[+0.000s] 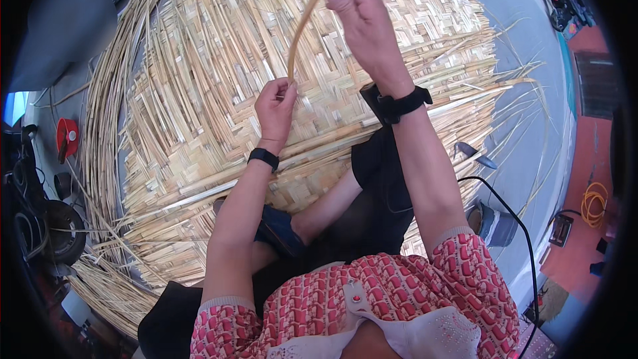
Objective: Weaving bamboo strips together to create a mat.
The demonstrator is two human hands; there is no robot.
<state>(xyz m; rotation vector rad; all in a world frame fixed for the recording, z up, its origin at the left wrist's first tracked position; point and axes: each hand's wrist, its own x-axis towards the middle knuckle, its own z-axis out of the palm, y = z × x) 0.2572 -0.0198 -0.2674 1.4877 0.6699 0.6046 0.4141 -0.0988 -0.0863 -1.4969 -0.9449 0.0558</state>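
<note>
My left hand point(275, 110) pinches the lower end of a long, flat, straw-coloured strip point(301, 30) of split reed or cane. From there the strip arches upward and bends over to the right. Farther off, at the top of the picture, my right hand point(362, 16) has its thumb and fingers closed round the bend; some fingertips are blurred or cut off. Beneath both hands spreads a large woven mat point(193, 126) of the same pale strips, in a slanting pattern. I sit on it with a leg folded under my arms.
Loose long strips point(106, 126) lie in a thick bundle along the mat's left side. A red and white object point(67, 138) and a black wheel point(65, 233) are farther left. At right run a black cable point(512, 213) and a coiled orange cord point(593, 204); strip ends stick out there.
</note>
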